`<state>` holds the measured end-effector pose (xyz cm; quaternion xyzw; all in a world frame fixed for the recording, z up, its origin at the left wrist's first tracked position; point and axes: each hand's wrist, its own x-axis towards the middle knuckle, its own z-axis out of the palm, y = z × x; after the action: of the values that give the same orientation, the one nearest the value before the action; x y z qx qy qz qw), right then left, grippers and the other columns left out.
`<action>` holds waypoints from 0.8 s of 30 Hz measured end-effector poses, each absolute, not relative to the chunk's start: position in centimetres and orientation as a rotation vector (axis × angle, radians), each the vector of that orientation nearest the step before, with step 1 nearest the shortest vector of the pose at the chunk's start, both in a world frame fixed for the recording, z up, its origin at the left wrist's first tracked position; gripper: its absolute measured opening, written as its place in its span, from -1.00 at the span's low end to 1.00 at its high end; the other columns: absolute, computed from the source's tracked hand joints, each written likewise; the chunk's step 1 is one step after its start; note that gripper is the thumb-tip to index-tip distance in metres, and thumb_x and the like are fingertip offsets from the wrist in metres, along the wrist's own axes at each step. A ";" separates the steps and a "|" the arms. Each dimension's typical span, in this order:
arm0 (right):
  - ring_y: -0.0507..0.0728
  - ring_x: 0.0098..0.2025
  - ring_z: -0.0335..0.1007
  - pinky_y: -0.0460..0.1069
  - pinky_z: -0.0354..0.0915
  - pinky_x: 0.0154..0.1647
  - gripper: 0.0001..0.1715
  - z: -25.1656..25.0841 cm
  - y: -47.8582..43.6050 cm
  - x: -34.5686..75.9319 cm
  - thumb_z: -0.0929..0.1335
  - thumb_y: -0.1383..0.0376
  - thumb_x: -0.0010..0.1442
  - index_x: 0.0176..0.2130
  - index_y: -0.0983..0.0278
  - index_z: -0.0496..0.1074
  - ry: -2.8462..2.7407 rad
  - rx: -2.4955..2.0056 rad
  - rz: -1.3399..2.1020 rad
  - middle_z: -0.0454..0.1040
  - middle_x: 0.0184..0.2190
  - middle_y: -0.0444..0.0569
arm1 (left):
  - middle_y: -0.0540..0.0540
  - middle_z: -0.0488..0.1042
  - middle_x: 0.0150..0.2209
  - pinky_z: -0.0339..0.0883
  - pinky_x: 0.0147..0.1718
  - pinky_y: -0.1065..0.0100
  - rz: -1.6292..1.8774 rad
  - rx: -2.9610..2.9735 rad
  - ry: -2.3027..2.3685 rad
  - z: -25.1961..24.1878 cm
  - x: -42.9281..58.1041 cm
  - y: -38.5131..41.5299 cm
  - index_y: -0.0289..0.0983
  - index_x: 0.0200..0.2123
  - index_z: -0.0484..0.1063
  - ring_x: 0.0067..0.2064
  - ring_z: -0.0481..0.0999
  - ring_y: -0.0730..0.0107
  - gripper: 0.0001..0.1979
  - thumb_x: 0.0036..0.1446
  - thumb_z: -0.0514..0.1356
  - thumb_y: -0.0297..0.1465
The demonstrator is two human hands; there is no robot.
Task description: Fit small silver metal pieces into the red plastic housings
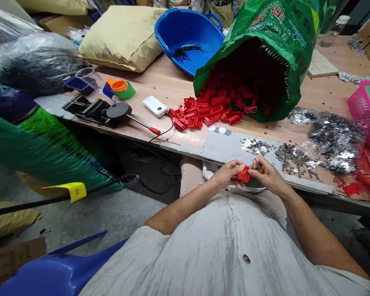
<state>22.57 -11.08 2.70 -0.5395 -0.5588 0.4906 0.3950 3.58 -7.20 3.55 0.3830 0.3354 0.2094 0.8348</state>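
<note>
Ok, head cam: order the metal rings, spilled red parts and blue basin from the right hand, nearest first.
From the right hand:
1. Loose metal rings: on the table, just ahead and to the right.
2. Spilled red plastic parts: mid-table, ahead and left.
3. Blue plastic basin: far side, beyond the spill.

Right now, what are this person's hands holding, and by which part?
The left hand and right hand grip a small red plastic part by its opposite sides, between their fingertips.
</note>
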 end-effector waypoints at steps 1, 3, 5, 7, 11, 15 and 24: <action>0.03 -0.36 0.19 -0.05 0.17 -0.32 -0.62 2.6 -11.0 22.7 0.41 0.06 0.16 -0.36 0.20 0.18 -1.402 -1.377 1.211 0.26 -0.41 -0.19 | -0.01 0.47 -0.45 0.36 -0.56 0.47 0.489 0.887 0.751 3.8 3.5 -7.2 -0.27 -0.11 0.37 -0.53 0.48 0.48 -0.47 0.07 0.23 0.04; 0.02 -0.36 0.19 -0.05 0.17 -0.32 -0.62 2.5 -11.0 22.8 0.41 0.05 0.16 -0.35 0.20 0.20 -1.375 -1.398 1.165 0.26 -0.42 -0.19 | -0.10 0.52 -0.27 0.44 -0.40 0.40 0.634 1.084 0.809 4.3 3.3 -7.3 -0.26 -0.04 0.44 -0.37 0.53 0.43 -0.48 0.11 0.20 0.01; 0.02 -0.37 0.18 -0.05 0.16 -0.34 -0.62 2.5 -11.0 22.8 0.41 0.04 0.17 -0.34 0.21 0.21 -1.363 -1.422 1.144 0.27 -0.42 -0.19 | -0.16 0.50 -0.08 0.45 -0.16 0.31 0.773 1.321 0.803 4.7 3.1 -7.5 -0.23 -0.05 0.51 -0.13 0.53 0.29 -0.52 0.03 0.32 -0.08; 0.02 -0.38 0.19 -0.05 0.17 -0.35 -0.60 2.5 -11.1 22.6 0.41 0.01 0.15 -0.34 0.21 0.22 -1.354 -1.433 1.137 0.29 -0.42 -0.18 | -0.18 0.49 -0.03 0.35 0.05 0.22 0.859 1.523 0.787 4.9 3.0 -7.8 -0.20 -0.10 0.55 0.03 0.47 0.19 -0.59 -0.05 0.41 -0.23; -0.02 -0.51 0.09 -0.07 0.10 -0.50 -0.58 2.8 -11.4 22.0 0.39 -0.04 0.16 -0.32 0.18 0.20 -1.256 -1.406 1.227 0.21 -0.48 -0.22 | -0.17 0.54 -0.09 0.27 0.14 0.14 0.902 1.629 0.856 4.9 3.0 -8.2 -0.17 -0.12 0.56 0.02 0.48 0.18 -0.75 0.08 0.32 -0.33; -0.04 -0.58 -0.03 -0.08 0.00 -0.58 -0.61 3.2 -11.7 21.7 0.36 -0.04 0.20 -0.29 0.17 0.19 -1.192 -1.391 1.301 0.15 -0.51 -0.26 | -0.17 0.56 -0.11 0.27 0.12 0.14 0.905 1.631 0.910 4.8 3.0 -8.2 -0.17 -0.14 0.55 -0.01 0.49 0.15 -0.74 0.06 0.33 -0.30; 0.01 -0.43 0.15 -0.06 0.15 -0.43 -0.57 3.8 -11.8 21.2 0.42 -0.03 0.12 -0.34 0.20 0.23 -1.323 -1.454 1.160 0.25 -0.44 -0.19 | -0.16 0.58 -0.10 0.24 0.13 0.11 0.873 1.651 0.868 4.8 2.8 -8.3 -0.16 -0.16 0.56 -0.01 0.49 0.15 -0.79 0.08 0.31 -0.34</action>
<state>21.16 -11.77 3.82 -0.5791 -0.5271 0.4619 0.4164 2.78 -8.31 4.83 0.6871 0.3612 0.3636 0.5150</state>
